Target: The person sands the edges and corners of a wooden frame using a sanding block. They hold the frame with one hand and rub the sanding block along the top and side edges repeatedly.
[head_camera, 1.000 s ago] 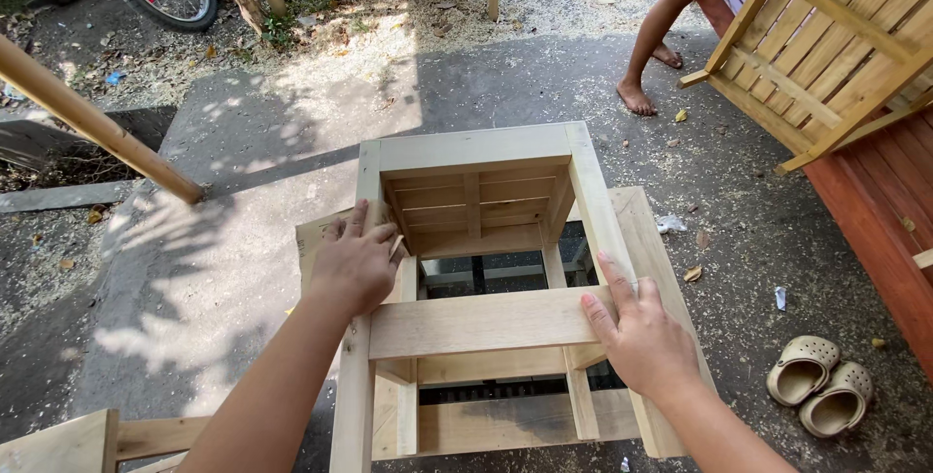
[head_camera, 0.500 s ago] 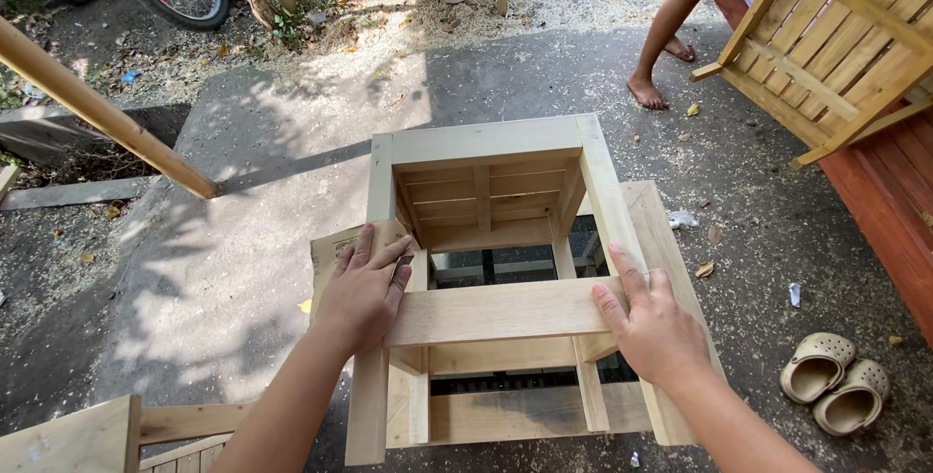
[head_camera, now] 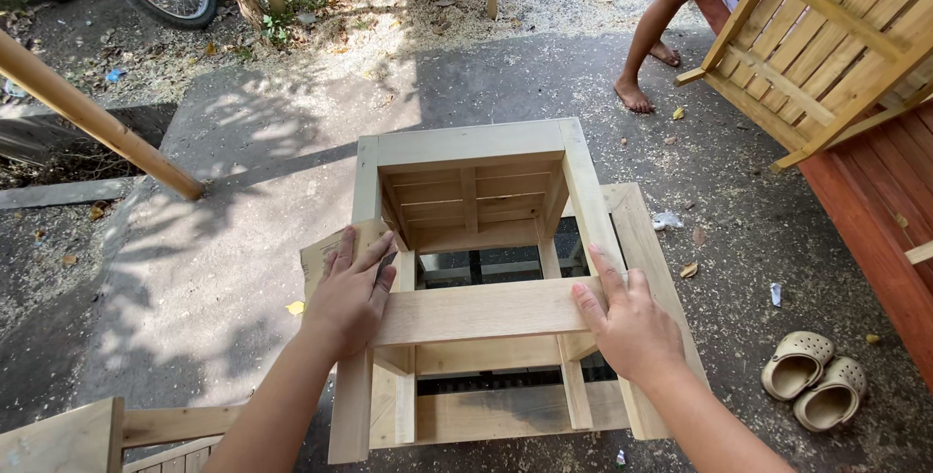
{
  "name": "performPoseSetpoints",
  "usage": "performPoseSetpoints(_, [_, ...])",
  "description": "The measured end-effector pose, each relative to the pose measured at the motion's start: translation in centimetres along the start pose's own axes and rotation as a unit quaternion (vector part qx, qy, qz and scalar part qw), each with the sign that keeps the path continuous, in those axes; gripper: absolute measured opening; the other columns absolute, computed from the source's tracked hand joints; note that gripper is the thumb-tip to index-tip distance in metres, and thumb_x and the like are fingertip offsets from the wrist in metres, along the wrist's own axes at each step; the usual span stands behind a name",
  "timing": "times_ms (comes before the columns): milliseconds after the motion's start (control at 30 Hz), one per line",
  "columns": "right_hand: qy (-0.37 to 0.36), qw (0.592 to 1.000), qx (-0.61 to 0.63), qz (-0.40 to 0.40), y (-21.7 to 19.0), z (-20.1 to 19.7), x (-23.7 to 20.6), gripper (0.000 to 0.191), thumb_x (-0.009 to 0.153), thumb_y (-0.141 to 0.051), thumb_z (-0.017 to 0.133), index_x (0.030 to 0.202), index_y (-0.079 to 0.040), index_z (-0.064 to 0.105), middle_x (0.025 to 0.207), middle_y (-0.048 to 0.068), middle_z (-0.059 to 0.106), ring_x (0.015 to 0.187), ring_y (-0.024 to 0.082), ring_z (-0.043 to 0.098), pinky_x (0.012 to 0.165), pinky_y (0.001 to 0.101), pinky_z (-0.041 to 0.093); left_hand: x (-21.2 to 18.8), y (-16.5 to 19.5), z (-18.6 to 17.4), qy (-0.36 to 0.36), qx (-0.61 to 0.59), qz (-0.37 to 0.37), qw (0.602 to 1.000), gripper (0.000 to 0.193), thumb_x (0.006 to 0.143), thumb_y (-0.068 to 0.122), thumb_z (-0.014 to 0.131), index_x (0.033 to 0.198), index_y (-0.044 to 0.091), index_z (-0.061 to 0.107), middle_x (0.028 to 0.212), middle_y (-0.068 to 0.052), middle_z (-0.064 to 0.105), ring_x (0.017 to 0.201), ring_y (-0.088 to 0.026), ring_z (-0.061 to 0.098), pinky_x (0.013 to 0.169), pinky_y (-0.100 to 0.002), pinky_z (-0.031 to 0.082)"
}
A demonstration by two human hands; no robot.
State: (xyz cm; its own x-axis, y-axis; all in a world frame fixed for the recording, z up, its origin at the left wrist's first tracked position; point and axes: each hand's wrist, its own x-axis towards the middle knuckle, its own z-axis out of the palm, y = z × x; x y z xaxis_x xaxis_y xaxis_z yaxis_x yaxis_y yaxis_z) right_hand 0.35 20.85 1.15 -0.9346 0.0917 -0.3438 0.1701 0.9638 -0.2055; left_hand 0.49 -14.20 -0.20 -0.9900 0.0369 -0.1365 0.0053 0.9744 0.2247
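Board (head_camera: pixel 481 310): lies flat across the frame (head_camera: pixel 466 142), long way left to right, between both hands.
Left hand (head_camera: pixel 348 296): fingers flat, pressing its left end.
Right hand (head_camera: pixel 630 325): fingers flat on its right end.

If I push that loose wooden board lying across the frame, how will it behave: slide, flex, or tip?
The wooden board looks thick and solid, so it is probably stiff, not floppy. It lies flat across the frame's side rails under the left hand and right hand, so it would likely slide along them rather than roll. Bare, unfinished wood suggests some grip, not slipperiness.
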Motion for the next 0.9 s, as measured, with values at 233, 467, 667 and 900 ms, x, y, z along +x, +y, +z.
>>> performPoseSetpoints(233, [0.004,1.000,0.008,-0.005,-0.1,0.1,0.2,0.071,0.095,-0.067,0.031,0.161,-0.046,0.015,0.151,0.017,0.042,0.120,0.035,0.065,0.096,0.0472,0.058,2.4,0.5,-1.8,-0.127,0.145,-0.037,0.981,0.053,0.109,0.046,0.022,0.147,0.023,0.051,0.170,0.013,0.020,0.161,-0.028,-0.003,0.129,-0.047,0.005])
performPoseSetpoints(467, [0.019,1.000,0.020,-0.010,0.2,0.3,0.3,0.070,0.095,-0.067,0.033,0.161,-0.046,0.020,0.146,0.016,0.048,0.124,0.037,0.062,0.102,0.0496,0.054,-5.4,-2.0,3.2,0.034,-0.081,0.009,0.996,0.054,0.103,0.039,0.031,0.153,0.020,0.040,0.168,0.007,0.025,0.157,-0.033,0.005,0.126,-0.046,0.013])
performPoseSetpoints(667, [0.031,0.999,0.009,-0.022,-0.2,0.5,1.0,0.072,0.096,-0.067,0.033,0.163,-0.044,0.019,0.145,0.017,0.048,0.124,0.038,0.063,0.103,0.0507,0.053,-10.6,0.2,4.2,0.094,0.027,0.025,0.995,0.071,0.101,0.044,0.035,0.160,0.013,0.011,0.172,-0.014,0.008,0.157,-0.040,-0.007,0.122,-0.052,0.005])
performPoseSetpoints(900, [0.038,0.999,0.002,-0.027,-0.3,0.8,1.8,0.072,0.096,-0.066,0.032,0.162,-0.042,0.018,0.154,0.021,0.040,0.128,0.043,0.058,0.104,0.0525,0.052,-1.9,-0.1,3.6,-0.003,0.007,-0.114,0.993,0.066,0.105,0.045,0.023,0.164,0.019,0.008,0.172,-0.002,0.000,0.158,-0.029,-0.010,0.127,-0.047,-0.003])
